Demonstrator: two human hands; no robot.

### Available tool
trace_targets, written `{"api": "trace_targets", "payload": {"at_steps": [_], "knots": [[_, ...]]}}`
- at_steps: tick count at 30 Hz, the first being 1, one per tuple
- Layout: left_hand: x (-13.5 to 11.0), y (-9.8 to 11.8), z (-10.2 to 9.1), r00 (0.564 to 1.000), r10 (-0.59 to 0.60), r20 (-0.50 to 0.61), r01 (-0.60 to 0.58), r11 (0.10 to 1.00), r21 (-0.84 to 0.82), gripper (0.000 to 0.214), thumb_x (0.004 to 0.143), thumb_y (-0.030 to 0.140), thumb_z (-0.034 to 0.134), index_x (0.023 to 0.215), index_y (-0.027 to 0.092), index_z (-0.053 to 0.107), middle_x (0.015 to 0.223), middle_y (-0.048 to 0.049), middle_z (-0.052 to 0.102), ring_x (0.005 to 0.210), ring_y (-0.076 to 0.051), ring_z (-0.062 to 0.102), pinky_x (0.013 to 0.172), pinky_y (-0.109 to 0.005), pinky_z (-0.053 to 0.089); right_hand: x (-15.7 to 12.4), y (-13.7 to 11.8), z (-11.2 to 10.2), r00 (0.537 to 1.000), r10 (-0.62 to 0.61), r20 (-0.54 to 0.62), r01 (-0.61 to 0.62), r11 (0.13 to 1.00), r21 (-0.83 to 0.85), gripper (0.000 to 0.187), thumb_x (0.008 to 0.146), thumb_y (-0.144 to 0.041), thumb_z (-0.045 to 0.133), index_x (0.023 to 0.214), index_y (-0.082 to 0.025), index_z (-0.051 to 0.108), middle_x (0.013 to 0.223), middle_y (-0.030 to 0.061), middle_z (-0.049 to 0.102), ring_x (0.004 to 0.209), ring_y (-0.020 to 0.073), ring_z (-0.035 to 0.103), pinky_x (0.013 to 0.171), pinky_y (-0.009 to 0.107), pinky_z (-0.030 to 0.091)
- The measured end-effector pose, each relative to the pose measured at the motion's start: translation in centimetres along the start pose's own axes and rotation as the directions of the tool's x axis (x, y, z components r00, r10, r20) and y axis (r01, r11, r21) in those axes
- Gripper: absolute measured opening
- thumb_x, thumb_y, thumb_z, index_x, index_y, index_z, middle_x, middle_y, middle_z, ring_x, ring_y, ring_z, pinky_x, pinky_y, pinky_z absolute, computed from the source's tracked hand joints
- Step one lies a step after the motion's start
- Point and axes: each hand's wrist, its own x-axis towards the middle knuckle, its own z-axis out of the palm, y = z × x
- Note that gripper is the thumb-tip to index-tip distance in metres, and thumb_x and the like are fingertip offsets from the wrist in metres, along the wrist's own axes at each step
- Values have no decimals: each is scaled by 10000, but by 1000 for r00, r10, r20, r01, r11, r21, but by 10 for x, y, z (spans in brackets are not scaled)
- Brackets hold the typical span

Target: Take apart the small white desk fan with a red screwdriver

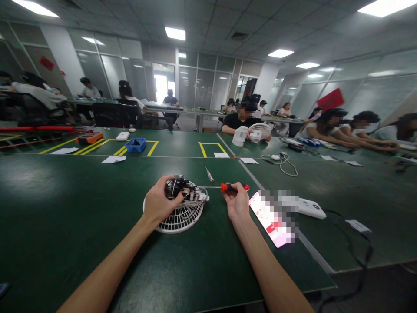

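My left hand is wrapped round a black fan motor assembly with white wiring. Beneath it a white fan grille lies on the green table. In my right hand is a screwdriver with a red and black handle, held level. Its thin shaft points left and reaches the right side of the motor assembly; whether the tip touches a screw is too small to tell. A second, small screwdriver with a clear handle lies on the table just beyond.
Right of my right hand lie a lit phone and a white power bank with a black cable. Farther off are a blue bin, an orange multimeter and a coiled white cable. Across the table a person handles white fan parts.
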Motion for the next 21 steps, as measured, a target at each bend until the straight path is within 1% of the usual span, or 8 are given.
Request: {"api": "trace_targets", "payload": {"at_steps": [5, 10, 14, 21], "knots": [[0, 0, -1, 1000, 6, 0, -6, 1000, 10, 426, 786, 383, 725, 1159, 217, 604, 963, -36, 706, 740, -177, 653, 713, -317, 547, 1, 1, -2, 999, -6, 34, 7, 1000, -30, 216, 626, -135, 675, 752, -208, 515, 699, -20, 671, 638, 124, 657, 631, 242, 610], [0, 0, -2, 1000, 17, 13, -17, 1000, -2, 429, 794, 399, 718, 1163, 211, 607, 1012, -43, 712, 778, -187, 667, 754, -330, 555, -1, 0, 1, 1000, 13, 7, -13, 1000, 8, 187, 629, -118, 640, 749, -200, 522, 670, -21, 657, 618, 112, 647, 624, 224, 604], [0, 0, -2, 1000, 26, 10, -26, 1000, -16, 416, 798, 381, 710, 1164, 213, 605, 1025, -42, 714, 797, -186, 670, 784, -331, 558, -3, 0, 3, 999, 35, -1, -35, 999, 22, 176, 643, -111, 629, 751, -200, 523, 662, -24, 658, 613, 113, 648, 599, 220, 604], [-1, 0, -2, 1000, 31, -2, -31, 999, -10, 407, 803, 388, 704, 1156, 213, 605, 1009, -43, 714, 782, -183, 664, 768, -331, 558, 0, 2, 0, 1000, 30, 4, -30, 999, 20, 221, 637, -112, 657, 787, -205, 524, 681, -27, 663, 624, 127, 662, 610, 241, 619]]}}
